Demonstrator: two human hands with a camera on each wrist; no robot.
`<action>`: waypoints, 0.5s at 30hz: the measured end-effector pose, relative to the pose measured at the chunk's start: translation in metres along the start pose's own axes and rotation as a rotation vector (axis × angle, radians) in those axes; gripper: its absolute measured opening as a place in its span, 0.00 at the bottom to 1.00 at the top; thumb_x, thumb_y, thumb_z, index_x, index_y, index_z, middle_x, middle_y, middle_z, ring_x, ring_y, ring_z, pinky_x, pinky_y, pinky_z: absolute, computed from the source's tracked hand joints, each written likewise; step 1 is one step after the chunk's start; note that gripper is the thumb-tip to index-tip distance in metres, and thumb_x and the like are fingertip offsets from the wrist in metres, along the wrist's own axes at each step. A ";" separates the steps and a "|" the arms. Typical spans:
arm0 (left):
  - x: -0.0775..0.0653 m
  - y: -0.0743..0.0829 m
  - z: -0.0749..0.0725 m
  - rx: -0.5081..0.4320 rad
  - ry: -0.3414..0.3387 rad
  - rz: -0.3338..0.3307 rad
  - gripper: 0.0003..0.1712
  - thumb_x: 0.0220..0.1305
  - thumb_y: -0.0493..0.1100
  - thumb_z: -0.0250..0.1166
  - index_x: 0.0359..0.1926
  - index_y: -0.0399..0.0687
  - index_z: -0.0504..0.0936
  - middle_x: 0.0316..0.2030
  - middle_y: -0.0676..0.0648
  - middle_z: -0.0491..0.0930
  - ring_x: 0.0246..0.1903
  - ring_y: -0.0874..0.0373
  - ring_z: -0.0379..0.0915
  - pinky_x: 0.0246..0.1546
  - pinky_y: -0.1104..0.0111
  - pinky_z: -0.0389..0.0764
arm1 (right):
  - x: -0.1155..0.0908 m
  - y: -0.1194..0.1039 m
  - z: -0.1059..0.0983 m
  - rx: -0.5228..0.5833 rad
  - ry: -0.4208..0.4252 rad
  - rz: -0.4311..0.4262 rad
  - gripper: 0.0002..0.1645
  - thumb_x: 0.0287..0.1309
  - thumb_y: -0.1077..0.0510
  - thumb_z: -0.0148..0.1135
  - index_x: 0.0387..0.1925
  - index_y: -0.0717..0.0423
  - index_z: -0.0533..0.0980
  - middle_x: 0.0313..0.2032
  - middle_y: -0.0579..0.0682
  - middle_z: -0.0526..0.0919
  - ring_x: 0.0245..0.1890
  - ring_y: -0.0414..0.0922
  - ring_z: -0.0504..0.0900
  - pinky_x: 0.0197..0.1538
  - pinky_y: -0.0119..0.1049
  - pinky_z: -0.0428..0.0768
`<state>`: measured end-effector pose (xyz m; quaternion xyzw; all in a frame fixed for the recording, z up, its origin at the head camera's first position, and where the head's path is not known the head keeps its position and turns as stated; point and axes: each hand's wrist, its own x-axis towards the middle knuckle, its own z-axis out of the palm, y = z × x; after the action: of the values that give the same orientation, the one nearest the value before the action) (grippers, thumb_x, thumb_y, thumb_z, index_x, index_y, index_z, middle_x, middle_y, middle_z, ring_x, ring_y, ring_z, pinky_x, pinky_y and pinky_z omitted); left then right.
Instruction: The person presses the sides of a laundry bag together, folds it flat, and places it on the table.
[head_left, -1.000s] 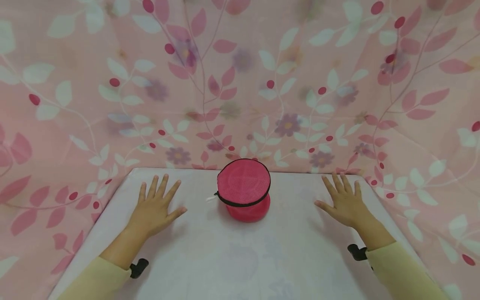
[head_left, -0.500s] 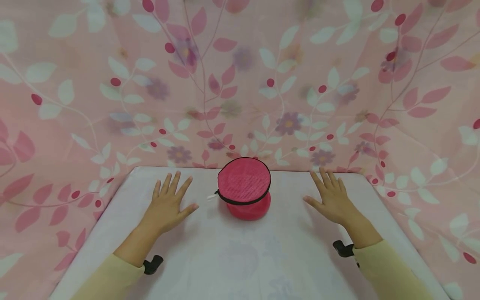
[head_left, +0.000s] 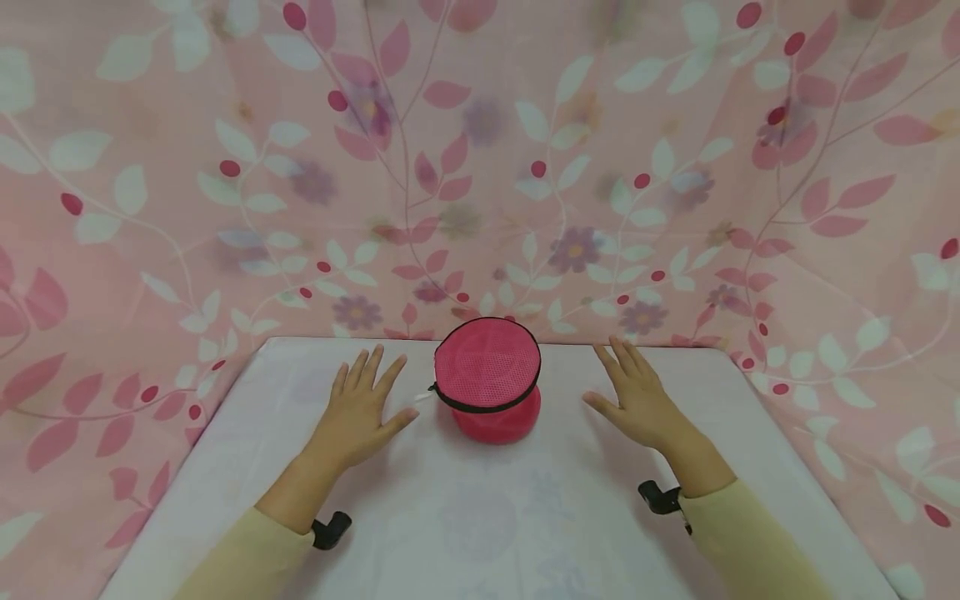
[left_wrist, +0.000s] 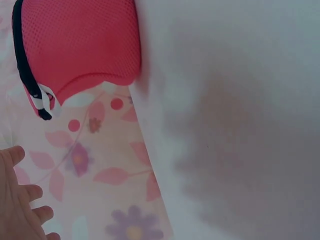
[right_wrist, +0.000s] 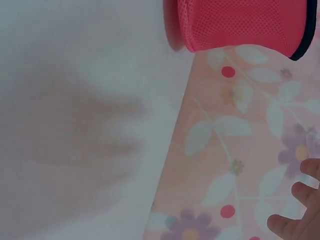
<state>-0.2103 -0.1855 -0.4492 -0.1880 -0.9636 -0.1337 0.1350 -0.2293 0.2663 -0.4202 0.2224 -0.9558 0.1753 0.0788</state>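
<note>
A pink-red mesh bag, round-topped with black trim around its upper edge, stands upright near the back of the table. At its left side a white zipper pull sticks out; the left wrist view shows this white loop close up. To the left of the bag, my left hand hovers with fingers spread, apart from it. On the other side my right hand is likewise raised, fingers extended and touching nothing. Both wrist views catch only some fingertips and part of the mesh side. What the bag contains, if anything, is hidden.
A white cloth covers the table. Pink floral fabric hangs right behind its back edge and along both sides. Each wrist carries a small black camera mount, such as the one at the left cuff.
Both hands have moved inward toward the bag, the left one rightward and the right one leftward. The bag stays where it was.
</note>
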 end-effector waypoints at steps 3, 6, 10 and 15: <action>0.005 0.007 0.003 -0.028 0.010 0.013 0.49 0.66 0.74 0.53 0.79 0.57 0.53 0.78 0.37 0.45 0.76 0.36 0.37 0.72 0.40 0.38 | 0.005 -0.006 0.004 0.014 0.020 -0.026 0.50 0.68 0.35 0.55 0.79 0.54 0.49 0.78 0.63 0.43 0.77 0.65 0.38 0.72 0.66 0.41; 0.011 0.013 0.004 -0.053 0.020 0.022 0.48 0.66 0.72 0.54 0.79 0.56 0.55 0.78 0.38 0.45 0.76 0.37 0.38 0.72 0.40 0.39 | 0.009 -0.012 0.008 0.028 0.028 -0.034 0.48 0.68 0.36 0.55 0.78 0.55 0.52 0.78 0.63 0.44 0.76 0.66 0.40 0.72 0.66 0.42; 0.016 0.019 0.005 -0.070 0.023 0.030 0.48 0.66 0.72 0.54 0.78 0.56 0.55 0.78 0.39 0.44 0.76 0.39 0.39 0.73 0.41 0.40 | 0.014 -0.020 0.009 0.050 0.022 -0.035 0.47 0.68 0.36 0.56 0.78 0.55 0.54 0.78 0.61 0.45 0.76 0.67 0.43 0.72 0.67 0.43; 0.022 0.023 0.009 -0.078 0.041 0.043 0.48 0.65 0.72 0.55 0.78 0.56 0.56 0.78 0.39 0.46 0.75 0.39 0.42 0.73 0.41 0.43 | 0.020 -0.026 0.012 0.056 0.030 -0.050 0.46 0.68 0.36 0.55 0.77 0.54 0.55 0.78 0.60 0.46 0.75 0.65 0.45 0.72 0.67 0.47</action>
<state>-0.2226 -0.1550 -0.4464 -0.2111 -0.9504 -0.1719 0.1504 -0.2363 0.2319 -0.4190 0.2458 -0.9434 0.2034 0.0911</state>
